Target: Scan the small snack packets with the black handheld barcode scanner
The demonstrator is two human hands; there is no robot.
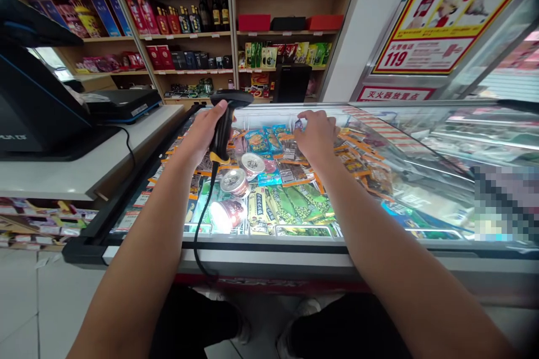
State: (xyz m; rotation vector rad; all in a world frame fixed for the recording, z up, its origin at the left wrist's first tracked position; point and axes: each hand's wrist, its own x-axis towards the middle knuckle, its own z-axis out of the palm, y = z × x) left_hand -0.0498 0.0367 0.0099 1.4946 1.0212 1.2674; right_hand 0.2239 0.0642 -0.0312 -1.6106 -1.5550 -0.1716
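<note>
My left hand (206,129) is wrapped round the handle of a black and yellow barcode scanner (222,129), held over a chest freezer (269,247). The scanner's cable hangs down past the freezer's front rim. Toward the back of the freezer, my right hand (318,132) has its thumb and fingertips curled together. A small dark bluish bit shows at those fingertips; its kind is unclear. Below the hands lie orange-edged packets (292,173), blue packets (269,139), several round tubs (234,182) with pale lids, and green ice-pop packets (298,202).
A white counter (155,129) on the left bears a dark checkout machine (37,90) and a flat black device (122,104). Shelves (185,36) of boxes and bottles stand behind the freezer. A sliding glass lid (421,151) covers its right side.
</note>
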